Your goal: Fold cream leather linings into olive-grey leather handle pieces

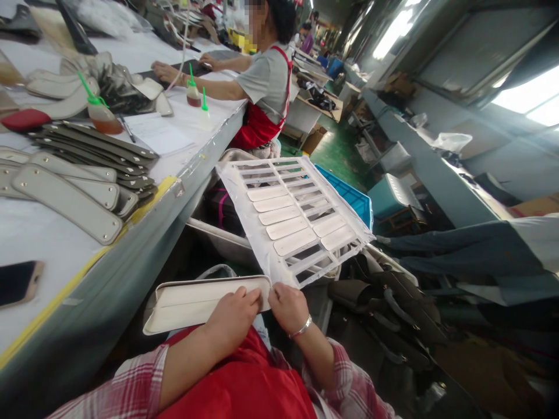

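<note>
As a co-worker in a grey shirt point(264, 81) sits at the white-topped bench point(212, 139), a person holds a long cream panel with a raised rim point(187, 304) above a red fabric apron point(244, 387). The left hand point(233, 314) lays bent fingers on its inner face, thumb hidden; the right hand point(288, 308) appears to pinch the rounded end. Firm left-hand support and even pressure around the curve would likely prevent creases.
</note>
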Demonstrator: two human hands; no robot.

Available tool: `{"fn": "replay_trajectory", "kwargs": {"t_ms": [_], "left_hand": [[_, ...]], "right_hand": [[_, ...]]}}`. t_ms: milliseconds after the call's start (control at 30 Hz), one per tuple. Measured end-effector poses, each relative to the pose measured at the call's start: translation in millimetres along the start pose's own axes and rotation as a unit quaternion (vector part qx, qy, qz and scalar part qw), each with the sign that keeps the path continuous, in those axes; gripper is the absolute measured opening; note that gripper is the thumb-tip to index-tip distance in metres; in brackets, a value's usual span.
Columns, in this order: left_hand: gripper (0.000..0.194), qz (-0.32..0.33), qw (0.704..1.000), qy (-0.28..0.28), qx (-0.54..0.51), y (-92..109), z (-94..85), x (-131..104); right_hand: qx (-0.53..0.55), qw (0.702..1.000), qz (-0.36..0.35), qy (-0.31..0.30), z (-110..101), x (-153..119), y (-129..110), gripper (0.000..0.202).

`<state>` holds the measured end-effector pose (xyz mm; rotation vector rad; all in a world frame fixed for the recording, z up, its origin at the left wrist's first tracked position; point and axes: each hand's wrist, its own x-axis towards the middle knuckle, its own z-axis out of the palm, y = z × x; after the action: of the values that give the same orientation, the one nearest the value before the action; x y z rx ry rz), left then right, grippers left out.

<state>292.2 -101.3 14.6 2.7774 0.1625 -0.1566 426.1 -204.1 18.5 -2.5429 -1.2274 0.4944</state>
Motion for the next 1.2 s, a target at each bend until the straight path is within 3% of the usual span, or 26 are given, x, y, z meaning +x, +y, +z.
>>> {"fn": "replay_trajectory", "kwargs": {"t_ms": [67,133,200,467,633,767,933,1067,1200], "left_hand": [[0.035,-0.003,1.0,0.0,-0.004,-1,-0.3,0],[0.036,-0.008,1.0,0.001,-0.008,-1,-0.9,0],[0.037,-0.012,1.0,0.002,-0.012,-1,-2.1,1],[0.035,-0.018,0.999,-0.013,-0.034,-2,-8.1,3],[0.036,-0.011,0.999,-0.018,-0.034,-4,-5.1,4],[0.035,-0.005,0.999,-0.022,-0.035,-7,-4.8,4],[0.037,0.006,0.999,-0.025,-0.033,-7,-3.8,8],[0.039,-0.016,0.998,-0.03,-0.054,2,-10.2,9],[0.066,0.007,0.984,0.003,-0.176,-4,-28.9,-17]], "right_hand": [[0.18,0.981,0.04,-0.065,-2,1,6,0.025],[0.37,0.911,0.107,-0.149,-3,5,14,0.027],[0.478,0.84,0.155,-0.206,-1,10,24,0.028],[0.623,0.7,0.183,-0.297,17,23,49,0.045],[0.662,0.657,0.178,-0.313,34,23,53,0.046],[0.653,0.657,0.18,-0.332,35,27,54,0.046],[0.507,0.749,0.175,-0.389,12,41,50,0.046],[0.417,0.791,0.17,-0.414,-3,46,37,0.04],[0.336,0.84,0.179,-0.387,-6,41,28,0.029]]}}
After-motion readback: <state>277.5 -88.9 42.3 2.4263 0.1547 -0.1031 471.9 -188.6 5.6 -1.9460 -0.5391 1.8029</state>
